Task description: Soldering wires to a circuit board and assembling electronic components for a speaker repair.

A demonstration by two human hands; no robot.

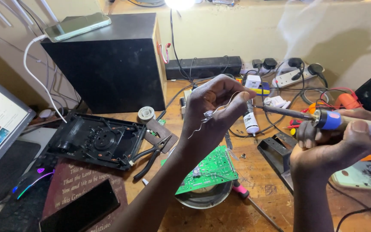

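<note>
Left hand (213, 107) up over the bench, pinching a thin strand of solder wire (213, 112). Right hand (338, 144) grips the blue-handled soldering iron (323, 118), tip aimed at the wire. Beneath them, a green circuit board (209, 169) lies on a round metal dish (207, 199), with black pliers (151, 157) left of it.

cream wall (220, 34), wooden desk (258, 180), bright lamp (179, 3)

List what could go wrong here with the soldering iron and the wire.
1. The soldering iron tip points at the left hand pinching the thin solder wire; the fingers sit close, so a burn seems possible.
2. Smoke rises near the wall; it may be breathed in.
3. The right hand works above tangled cables; the hot tip might scorch one.
</note>
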